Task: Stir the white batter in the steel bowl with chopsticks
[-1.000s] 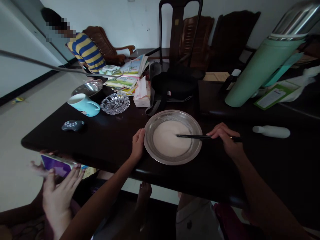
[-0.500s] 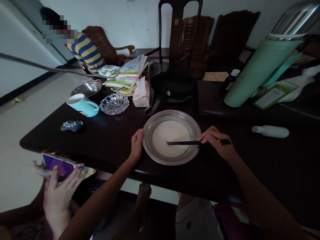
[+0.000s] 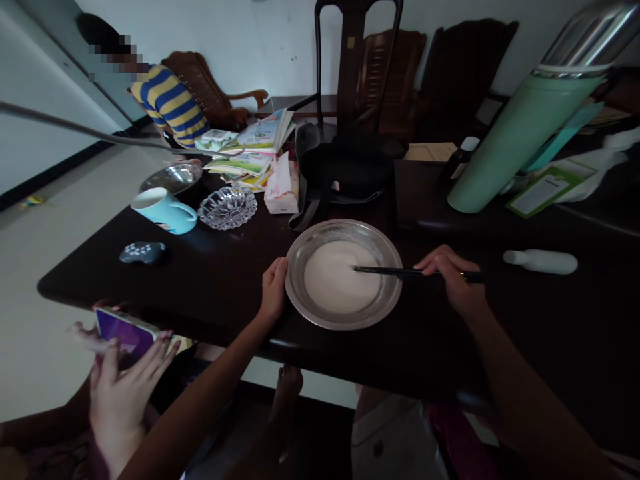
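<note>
A round metal bowl (image 3: 345, 322) stands near the front edge of the dark table, partly filled with a smooth white batter (image 3: 340, 287). My left hand (image 3: 273, 288) grips the bowl's left rim, with the fingertips partly hidden behind it. On the right side, my right hand (image 3: 453, 277) is closed around dark chopsticks (image 3: 387, 271). They lie almost level across the bowl's right rim, and their tips dip into the batter near its middle.
Left of the bowl are a light-blue mug (image 3: 165, 212), a glass dish (image 3: 228, 208), a game controller (image 3: 143, 252) and a tissue pack (image 3: 283, 190). A green thermos (image 3: 525, 140) and white bottle (image 3: 541, 261) are at right. Another person's hands hold a phone (image 3: 125, 335) at lower left.
The chopsticks and my right hand moved left and toward me, then back right and away, through the batter. My left hand stays on the rim. The phone shifted slightly right.
</note>
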Demonstrator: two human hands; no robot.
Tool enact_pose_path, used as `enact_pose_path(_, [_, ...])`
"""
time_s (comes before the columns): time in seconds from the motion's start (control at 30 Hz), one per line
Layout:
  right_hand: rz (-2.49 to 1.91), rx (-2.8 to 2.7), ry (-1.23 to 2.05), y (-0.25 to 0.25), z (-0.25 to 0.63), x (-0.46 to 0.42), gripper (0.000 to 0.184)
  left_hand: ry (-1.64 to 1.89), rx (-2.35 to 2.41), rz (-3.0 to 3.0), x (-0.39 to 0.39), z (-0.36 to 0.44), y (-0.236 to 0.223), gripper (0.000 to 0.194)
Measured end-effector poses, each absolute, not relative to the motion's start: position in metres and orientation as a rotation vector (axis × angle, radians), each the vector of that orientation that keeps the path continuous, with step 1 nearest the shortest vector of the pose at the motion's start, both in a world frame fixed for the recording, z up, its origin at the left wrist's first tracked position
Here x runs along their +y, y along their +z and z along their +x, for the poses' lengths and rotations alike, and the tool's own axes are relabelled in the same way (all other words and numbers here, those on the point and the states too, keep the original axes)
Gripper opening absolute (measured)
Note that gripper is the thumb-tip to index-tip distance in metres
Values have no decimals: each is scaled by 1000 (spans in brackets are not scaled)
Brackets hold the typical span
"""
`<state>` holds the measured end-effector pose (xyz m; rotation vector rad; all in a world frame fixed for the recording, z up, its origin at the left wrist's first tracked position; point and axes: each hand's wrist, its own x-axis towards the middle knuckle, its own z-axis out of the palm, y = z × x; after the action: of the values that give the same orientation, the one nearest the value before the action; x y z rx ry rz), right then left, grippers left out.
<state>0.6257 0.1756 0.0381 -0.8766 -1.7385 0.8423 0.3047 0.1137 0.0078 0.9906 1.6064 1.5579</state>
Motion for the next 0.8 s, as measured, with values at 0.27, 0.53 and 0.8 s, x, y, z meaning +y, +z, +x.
enact_pose_path(0.27, [-832, -1850, 874, 38, 624, 175, 26, 1569, 1627, 1033, 114, 304, 9, 43])
enact_pose_path(0.53, [-777, -1948, 946, 36, 623, 174, 23, 1564, 1620, 1021, 114, 305, 9, 44])
enact_pose_path(0.8, [-788, -1864, 970, 37, 625, 175, 31, 1566, 1611, 1003, 114, 303, 6, 41])
